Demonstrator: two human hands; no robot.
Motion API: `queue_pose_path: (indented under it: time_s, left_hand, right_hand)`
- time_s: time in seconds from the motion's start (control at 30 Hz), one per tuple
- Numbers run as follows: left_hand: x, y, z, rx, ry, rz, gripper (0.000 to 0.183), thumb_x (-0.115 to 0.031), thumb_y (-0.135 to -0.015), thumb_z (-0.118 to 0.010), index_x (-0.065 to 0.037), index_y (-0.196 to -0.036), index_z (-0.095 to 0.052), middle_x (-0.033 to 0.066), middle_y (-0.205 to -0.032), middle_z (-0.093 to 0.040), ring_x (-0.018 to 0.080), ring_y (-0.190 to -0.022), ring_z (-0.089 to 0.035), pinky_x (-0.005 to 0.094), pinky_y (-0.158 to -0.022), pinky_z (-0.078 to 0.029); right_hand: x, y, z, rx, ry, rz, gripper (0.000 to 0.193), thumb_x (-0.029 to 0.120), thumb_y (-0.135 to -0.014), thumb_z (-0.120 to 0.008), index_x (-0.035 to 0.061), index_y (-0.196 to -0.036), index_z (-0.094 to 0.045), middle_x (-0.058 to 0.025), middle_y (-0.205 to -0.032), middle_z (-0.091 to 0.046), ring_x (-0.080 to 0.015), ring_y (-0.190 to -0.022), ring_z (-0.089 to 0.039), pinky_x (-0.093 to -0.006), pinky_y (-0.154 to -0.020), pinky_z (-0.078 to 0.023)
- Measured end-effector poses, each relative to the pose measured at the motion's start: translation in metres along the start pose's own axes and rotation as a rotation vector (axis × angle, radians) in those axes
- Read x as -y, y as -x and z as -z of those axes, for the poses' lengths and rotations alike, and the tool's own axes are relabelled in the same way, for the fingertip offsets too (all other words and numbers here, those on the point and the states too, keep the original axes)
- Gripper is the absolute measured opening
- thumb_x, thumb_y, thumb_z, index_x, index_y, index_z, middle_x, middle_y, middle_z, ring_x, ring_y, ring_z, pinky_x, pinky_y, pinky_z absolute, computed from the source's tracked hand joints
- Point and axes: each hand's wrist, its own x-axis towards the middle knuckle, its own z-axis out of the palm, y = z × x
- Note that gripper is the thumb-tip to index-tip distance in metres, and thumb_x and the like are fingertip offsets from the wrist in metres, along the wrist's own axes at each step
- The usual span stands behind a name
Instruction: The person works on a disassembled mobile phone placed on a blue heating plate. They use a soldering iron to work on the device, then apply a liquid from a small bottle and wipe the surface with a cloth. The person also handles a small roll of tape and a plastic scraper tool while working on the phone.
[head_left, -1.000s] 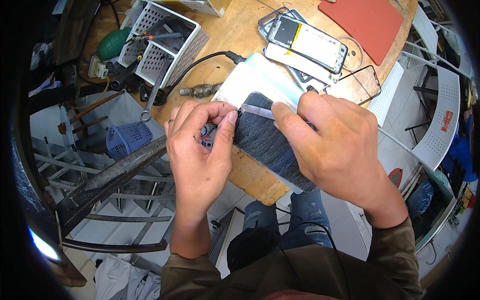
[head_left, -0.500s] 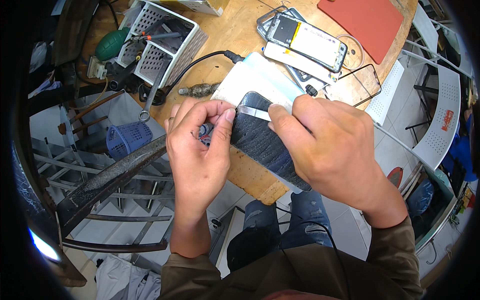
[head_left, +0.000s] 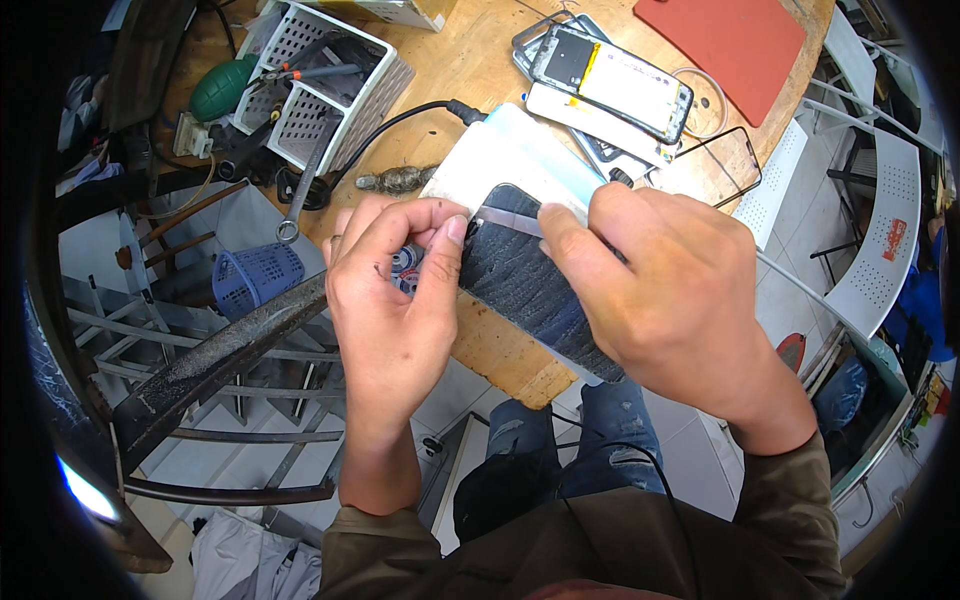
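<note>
In front of me a dark phone screen panel (head_left: 530, 275), streaked with residue, lies at a slant on a white flat block (head_left: 475, 165). My left hand (head_left: 395, 290) has its thumb and forefinger closed at the panel's upper left corner. Between the thumb and fingers of my right hand (head_left: 680, 285) is a thin, flat metal blade (head_left: 510, 219). The blade lies across the upper end of the panel, its far tip near my left thumb. My right hand covers the panel's right side. Some small round items (head_left: 405, 265) show partly behind my left hand.
A black cable (head_left: 400, 125) runs to the block's far end. Beyond it lie an opened phone (head_left: 615, 85), a thin black frame (head_left: 745, 180) and a red mat (head_left: 735, 50). To the left stand a white basket of tools (head_left: 330, 85), a wrench (head_left: 300, 195) and a green bulb (head_left: 220, 90).
My right hand has shifted slightly to the right and the blade has tilted a little, its shine dimmer. The left hand has moved slightly left; its thumb still rests at the panel's corner.
</note>
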Motion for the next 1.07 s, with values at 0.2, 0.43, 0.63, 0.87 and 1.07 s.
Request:
queue_pose_path:
  time_s: [0.2, 0.43, 0.63, 0.87, 1.07]
  left_hand:
    - [-0.001, -0.001, -0.002, 0.025, 0.015, 0.029, 0.007, -0.008, -0.091, -0.073, -0.003, -0.095, -0.073, 0.0045, -0.083, -0.063, 0.0183, -0.081, -0.056, 0.0336, -0.083, -0.038]
    - [-0.004, 0.003, -0.007, -0.022, 0.068, 0.065, 0.007, -0.008, -0.093, -0.071, -0.002, -0.094, -0.073, 0.0036, -0.082, -0.062, 0.0169, -0.078, -0.055, 0.0325, -0.082, -0.038]
    - [-0.006, 0.002, -0.009, -0.043, 0.152, 0.124, 0.006, -0.005, -0.093, -0.071, 0.000, -0.095, -0.073, 0.0051, -0.081, -0.063, 0.0153, -0.078, -0.056, 0.0303, -0.077, -0.043]
    - [0.005, -0.003, -0.001, -0.216, 0.160, 0.137, 0.013, -0.009, -0.093, -0.077, -0.001, -0.099, -0.071, 0.0013, -0.090, -0.062, 0.0103, -0.082, -0.054, 0.0267, -0.079, -0.044]
    - [0.033, 0.002, 0.024, -0.367, 0.235, 0.169, 0.017, -0.012, -0.093, -0.079, -0.001, -0.100, -0.068, -0.0010, -0.090, -0.065, 0.0069, -0.085, -0.052, 0.0225, -0.084, -0.041]
  right_hand:
    - [0.003, -0.002, -0.001, 0.040, 0.010, 0.004, 0.031, 0.011, -0.072, -0.068, 0.0023, -0.102, -0.071, -0.0037, -0.074, -0.048, -0.0184, -0.059, -0.056, -0.0329, -0.048, -0.043]
    - [0.017, 0.000, 0.003, 0.090, 0.008, -0.021, 0.037, 0.009, -0.072, -0.067, -0.0022, -0.107, -0.070, -0.0050, -0.078, -0.051, -0.0183, -0.060, -0.057, -0.0320, -0.049, -0.043]
    - [0.017, 0.004, -0.005, 0.053, -0.039, -0.053, 0.029, 0.010, -0.080, -0.073, -0.0024, -0.106, -0.070, -0.0049, -0.075, -0.051, -0.0188, -0.057, -0.056, -0.0328, -0.048, -0.043]
    - [0.007, 0.000, -0.001, -0.035, -0.064, -0.104, 0.018, 0.006, -0.086, -0.074, 0.0002, -0.103, -0.070, -0.0068, -0.071, -0.053, -0.0216, -0.055, -0.056, -0.0349, -0.048, -0.043]
    - [-0.051, -0.018, 0.002, -0.322, -0.196, -0.196, 0.015, 0.005, -0.098, -0.064, -0.0004, -0.112, -0.066, -0.0121, -0.084, -0.065, -0.0247, -0.068, -0.063, -0.0334, -0.062, -0.050]
